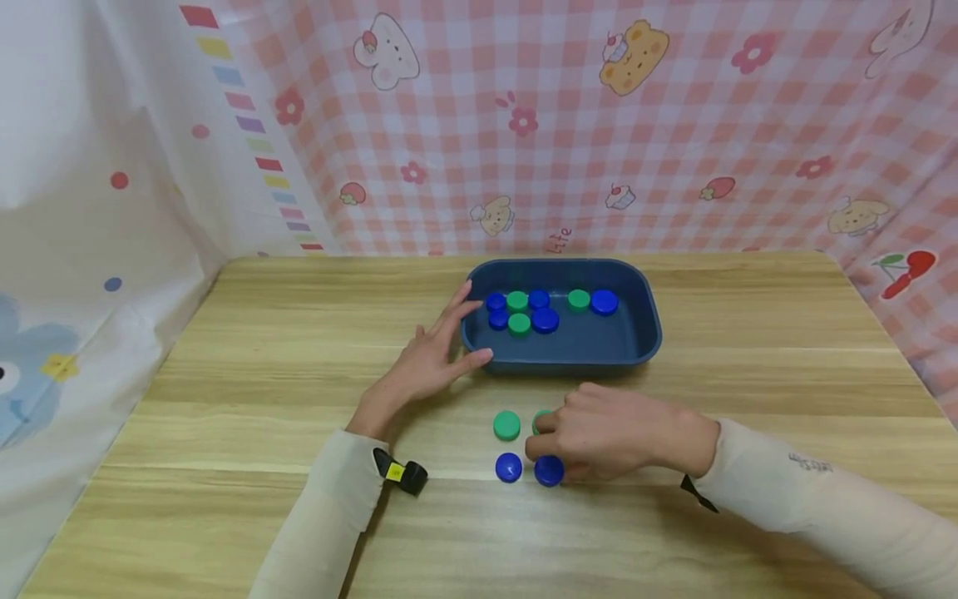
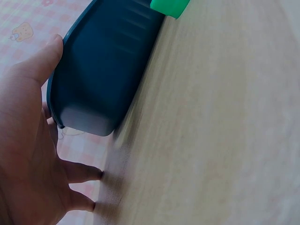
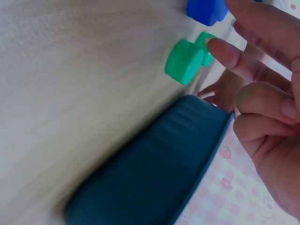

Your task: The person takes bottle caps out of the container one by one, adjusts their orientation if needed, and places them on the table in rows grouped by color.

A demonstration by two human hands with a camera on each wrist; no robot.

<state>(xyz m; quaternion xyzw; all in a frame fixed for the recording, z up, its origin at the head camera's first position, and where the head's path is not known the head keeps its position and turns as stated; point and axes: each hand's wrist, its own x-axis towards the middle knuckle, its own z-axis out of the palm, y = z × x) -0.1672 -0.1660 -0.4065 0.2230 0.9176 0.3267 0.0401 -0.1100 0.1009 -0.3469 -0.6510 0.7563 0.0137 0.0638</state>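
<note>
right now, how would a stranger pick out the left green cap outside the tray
On the wooden table, find the dark blue tray. Outside its near side, look for the left green cap, just beyond a blue cap. In the head view it shows whole; its green neighbour is partly hidden by the right hand.

Glossy plastic caps (image 1: 509, 467), matt plastic tray (image 1: 595, 343), wood-grain tabletop (image 1: 254, 374)
</note>
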